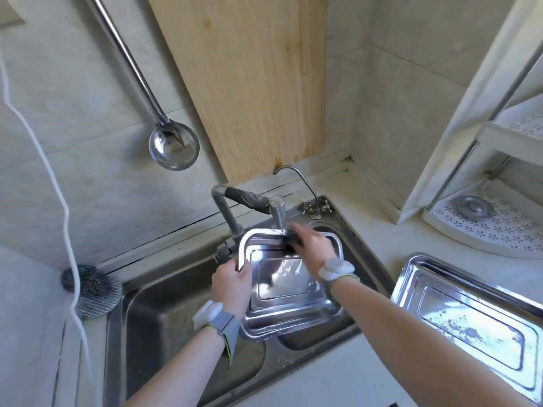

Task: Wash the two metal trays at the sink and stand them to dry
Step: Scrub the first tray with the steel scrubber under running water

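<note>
Left hand (232,284) grips the tray (289,292) rim over the sink (164,304); right hand (314,248), grasp blurred beyond telling, rubs a dark pad (289,242) under the tap (277,218): corners need equal attention.

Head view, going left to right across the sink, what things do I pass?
A round grey steel-wool scrubber → left hand → shiny rectangular metal tray held under the tap → second rectangular metal tray lying on the white counter.
</note>
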